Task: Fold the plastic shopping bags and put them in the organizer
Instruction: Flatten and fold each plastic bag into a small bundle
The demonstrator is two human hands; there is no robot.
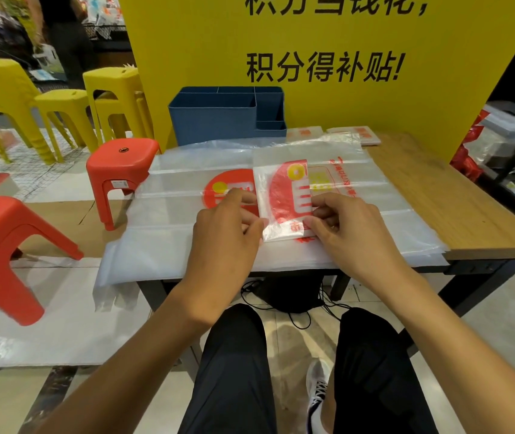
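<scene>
Folded bag (284, 202): a small packet lying on the stack of flat bags (168, 220), in front of the organizer (218, 120).
Organizer: blue, compartments look empty, at the table's (456, 202) back edge.
Finished bags (353, 134): folded squares just right of the organizer.
Your left hand (228, 227): fingertips pinch the packet's left edge.
Your right hand (340, 227): fingers curled, pinching its right edge.

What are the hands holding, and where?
Both hands pinch the folded plastic bag: left hand on its left edge, right hand on its right edge.
</scene>
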